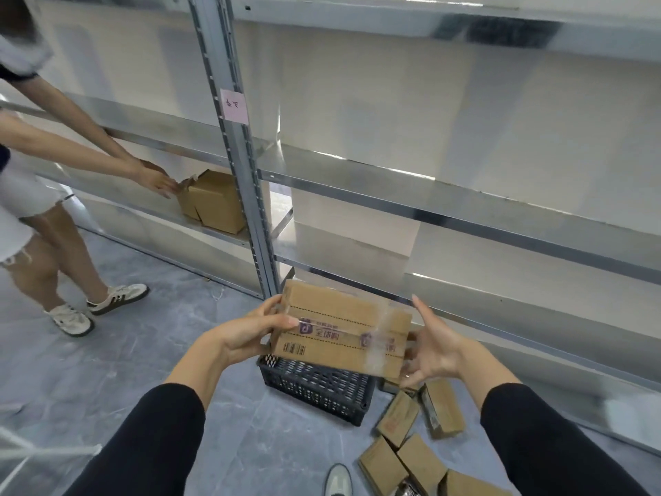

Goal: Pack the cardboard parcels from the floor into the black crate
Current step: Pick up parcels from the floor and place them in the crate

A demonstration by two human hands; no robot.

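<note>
Black sleeves (153,445) lowest in view, w/ a grey shoe (338,481) between them; left hand (250,331) grips the left end of a taped cardboard parcel (343,334), thumb on top; right hand (429,349) spread wide, fingers against the parcel's right end; parcel held level in the air above the black crate (314,384) on the floor; loose parcels (398,418) lie scattered on the floor just right of the crate; metal shelving (393,187) behind, pink label (234,105) on its post; at left, another person's hand (157,180) touches a brown box (214,202) on a low shelf.
</note>
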